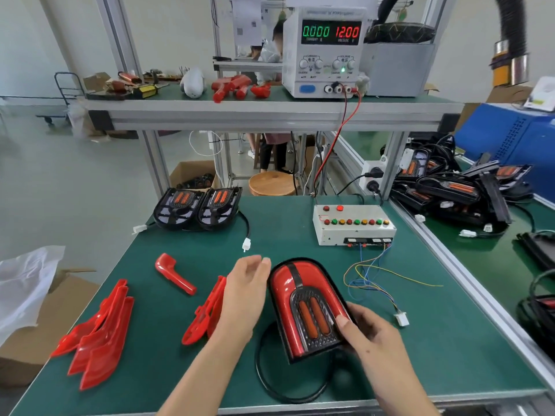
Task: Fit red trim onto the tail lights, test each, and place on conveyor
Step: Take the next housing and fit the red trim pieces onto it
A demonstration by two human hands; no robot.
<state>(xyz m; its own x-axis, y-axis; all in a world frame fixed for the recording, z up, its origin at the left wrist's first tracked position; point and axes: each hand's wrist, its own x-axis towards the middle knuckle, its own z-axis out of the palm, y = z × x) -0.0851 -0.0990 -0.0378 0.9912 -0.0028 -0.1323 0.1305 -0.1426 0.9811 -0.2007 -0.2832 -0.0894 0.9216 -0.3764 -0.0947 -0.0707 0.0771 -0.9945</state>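
Note:
A tail light [303,304] with red trim fitted on it is held above the green table [300,244], tilted toward me. My right hand [363,334] grips its lower right edge, thumb on the front face. My left hand [246,292] hovers just left of the light with relaxed fingers and holds nothing. The light's black cable [264,373] loops below it. Loose red trim pieces lie at the left [99,334], in the middle [175,277] and under my left wrist [204,316]. Two untrimmed tail lights [196,207] sit at the table's far left.
A white test box [353,225] with coloured buttons and loose wires [372,280] stands at the back right. A power supply [326,52] on the upper shelf reads 0.000 A and 12.00 V. Several tail lights [456,184] are piled on the conveyor at right. A cardboard box [36,325] sits at left.

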